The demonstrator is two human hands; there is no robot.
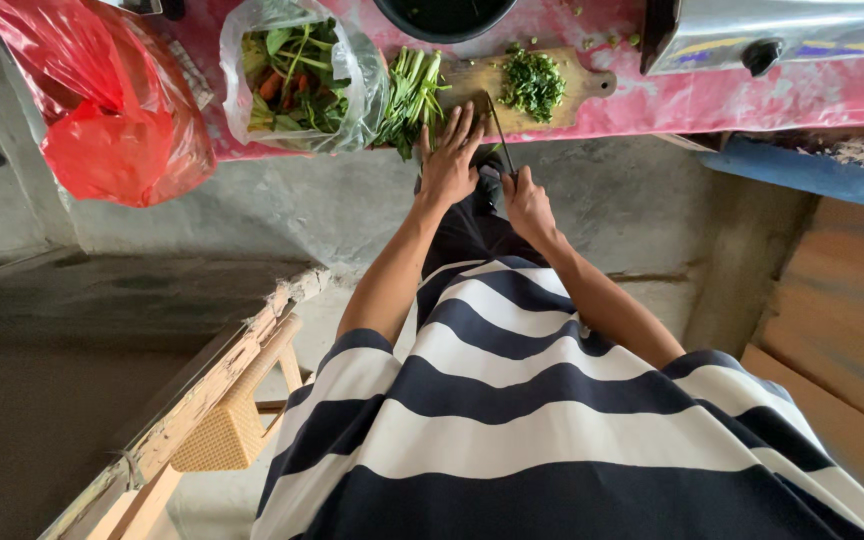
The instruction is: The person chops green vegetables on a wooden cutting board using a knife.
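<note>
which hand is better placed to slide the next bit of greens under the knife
Left. The left hand lies flat beside the bunch of long green stalks on the wooden cutting board; the right hand grips the dark-handled knife.

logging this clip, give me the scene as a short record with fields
left hand: flat, fingers spread on the green stalks
right hand: grips a knife, blade over the wooden cutting board
on board: pile of chopped greens
beside stalks: clear bag of vegetables
far side: red plastic bag
surface: pink-red table
</note>
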